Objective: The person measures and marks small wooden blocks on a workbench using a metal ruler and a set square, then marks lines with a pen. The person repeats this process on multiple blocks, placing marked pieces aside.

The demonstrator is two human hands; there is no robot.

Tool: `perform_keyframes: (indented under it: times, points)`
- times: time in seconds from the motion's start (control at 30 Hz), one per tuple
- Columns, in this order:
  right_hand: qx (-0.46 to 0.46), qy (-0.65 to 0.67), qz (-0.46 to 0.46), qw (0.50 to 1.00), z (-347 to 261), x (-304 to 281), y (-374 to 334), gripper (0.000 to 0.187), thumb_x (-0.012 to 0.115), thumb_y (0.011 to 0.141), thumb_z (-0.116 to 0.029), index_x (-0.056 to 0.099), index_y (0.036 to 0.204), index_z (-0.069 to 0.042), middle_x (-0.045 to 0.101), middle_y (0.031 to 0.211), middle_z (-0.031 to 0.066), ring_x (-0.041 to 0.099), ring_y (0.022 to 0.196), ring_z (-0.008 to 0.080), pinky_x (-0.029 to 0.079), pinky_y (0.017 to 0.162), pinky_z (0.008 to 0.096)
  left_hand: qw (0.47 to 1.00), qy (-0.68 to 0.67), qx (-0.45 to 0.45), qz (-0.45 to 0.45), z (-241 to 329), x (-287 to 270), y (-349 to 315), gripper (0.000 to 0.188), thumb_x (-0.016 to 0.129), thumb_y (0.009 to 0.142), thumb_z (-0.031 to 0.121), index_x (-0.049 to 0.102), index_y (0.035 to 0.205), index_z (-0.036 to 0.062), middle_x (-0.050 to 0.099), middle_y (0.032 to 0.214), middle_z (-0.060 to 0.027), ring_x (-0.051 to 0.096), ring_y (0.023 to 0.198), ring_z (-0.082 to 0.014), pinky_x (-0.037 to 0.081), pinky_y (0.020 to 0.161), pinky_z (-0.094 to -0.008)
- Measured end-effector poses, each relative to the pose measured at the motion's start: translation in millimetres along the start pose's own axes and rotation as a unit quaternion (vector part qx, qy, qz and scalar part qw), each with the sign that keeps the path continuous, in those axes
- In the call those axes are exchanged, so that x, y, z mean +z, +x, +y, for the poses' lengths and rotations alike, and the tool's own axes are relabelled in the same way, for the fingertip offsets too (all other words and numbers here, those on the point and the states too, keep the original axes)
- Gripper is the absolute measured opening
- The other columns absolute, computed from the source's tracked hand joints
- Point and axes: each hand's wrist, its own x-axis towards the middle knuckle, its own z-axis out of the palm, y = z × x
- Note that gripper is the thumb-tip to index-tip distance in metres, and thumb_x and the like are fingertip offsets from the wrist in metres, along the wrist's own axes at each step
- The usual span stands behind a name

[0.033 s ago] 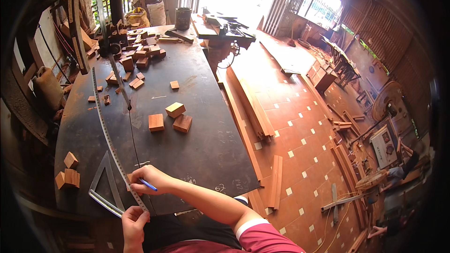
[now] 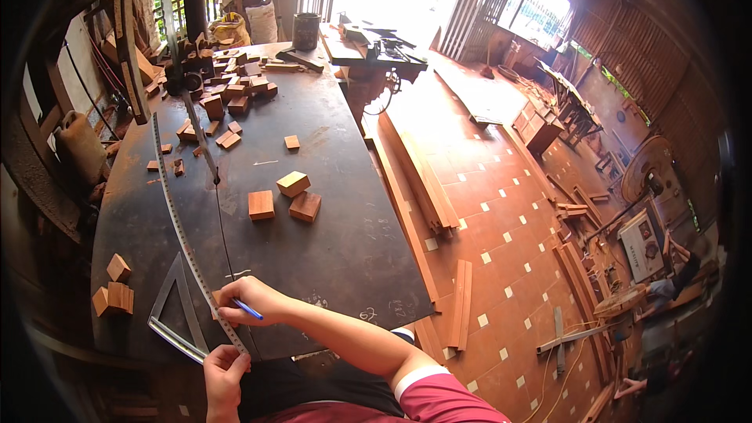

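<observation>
A long ruler (image 2: pixel 178 223) with markings along it runs from the table's near edge toward the far left. Its near end is pinched between the thumb and fingers of my left hand (image 2: pixel 225 380). My right hand (image 2: pixel 254 299) is closed around a blue pen (image 2: pixel 249 310) and lies over the ruler a little farther up. A small piece of wood (image 2: pixel 215 295) shows beside the right fingers, mostly hidden. Left of the ruler, a triangular square (image 2: pixel 190 313) lies flat on the dark table (image 2: pixel 337 266).
Three wood blocks (image 2: pixel 261 204) sit mid-table; more blocks (image 2: pixel 119 298) lie at the left edge. Many offcuts (image 2: pixel 235 90) are piled far back near a thin upright saw blade (image 2: pixel 205 149). A can (image 2: pixel 306 31) stands behind. Long planks (image 2: pixel 419 176) lie right of the table.
</observation>
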Motion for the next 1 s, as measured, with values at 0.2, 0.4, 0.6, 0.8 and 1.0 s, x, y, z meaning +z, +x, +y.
perform_keyframes:
  times: [0.2, 0.4, 0.6, 0.8, 1.0]
  points:
    - [-0.014, -0.031, -0.011, 0.999, -2, -4, 3, 0.024, 0.075, 0.092, -0.021, 0.071, 0.089, 0.003, 0.072, 0.078, 0.0115, 0.071, 0.072, 0.0176, 0.055, 0.066, 0.0326, 0.999, 0.026, 0.013, 0.024, 3, -4, 1, 0.005, 0.072, 0.09, -0.001, 0.067, 0.09, -0.0021, 0.069, 0.077, -0.0061, 0.064, 0.065, -0.0115, 0.052, 0.064, -0.0251]
    - [-0.004, -0.17, 0.038, 0.985, -5, -19, 4, 0.032, 0.082, 0.085, -0.029, 0.07, 0.099, -0.003, 0.073, 0.083, 0.0128, 0.073, 0.08, 0.0315, 0.056, 0.073, 0.0403, 0.997, -0.015, 0.047, 0.051, 3, -29, 10, 0.005, 0.071, 0.091, -0.001, 0.066, 0.092, -0.0006, 0.068, 0.077, -0.0054, 0.064, 0.062, -0.0113, 0.053, 0.06, -0.0246]
    - [-0.006, -0.319, 0.058, 0.946, 12, -19, 7, 0.055, 0.088, 0.075, -0.033, 0.06, 0.115, -0.007, 0.07, 0.104, 0.0141, 0.068, 0.102, 0.0373, 0.054, 0.086, 0.0466, 0.993, -0.024, 0.072, 0.088, 21, -62, 22, 0.006, 0.07, 0.092, 0.0, 0.064, 0.091, 0.0, 0.066, 0.075, -0.0059, 0.062, 0.06, -0.0108, 0.052, 0.055, -0.0233]
    - [-0.031, -0.324, 0.019, 0.945, 6, -23, 2, 0.067, 0.093, 0.066, -0.03, 0.059, 0.118, -0.006, 0.068, 0.11, 0.0152, 0.067, 0.107, 0.0374, 0.054, 0.089, 0.0461, 0.994, -0.028, 0.066, 0.08, 16, -60, 34, 0.006, 0.069, 0.094, 0.001, 0.064, 0.091, -0.0011, 0.066, 0.075, -0.0057, 0.062, 0.061, -0.0108, 0.051, 0.055, -0.0228]
    - [-0.062, -0.289, -0.011, 0.955, 20, -26, 4, 0.07, 0.093, 0.066, -0.017, 0.059, 0.126, -0.006, 0.067, 0.119, 0.0171, 0.064, 0.115, 0.0385, 0.053, 0.098, 0.0452, 0.998, -0.011, 0.044, 0.054, 3, -60, 45, 0.008, 0.07, 0.095, 0.004, 0.067, 0.093, -0.0026, 0.066, 0.077, -0.0057, 0.06, 0.061, -0.0099, 0.05, 0.055, -0.0229]
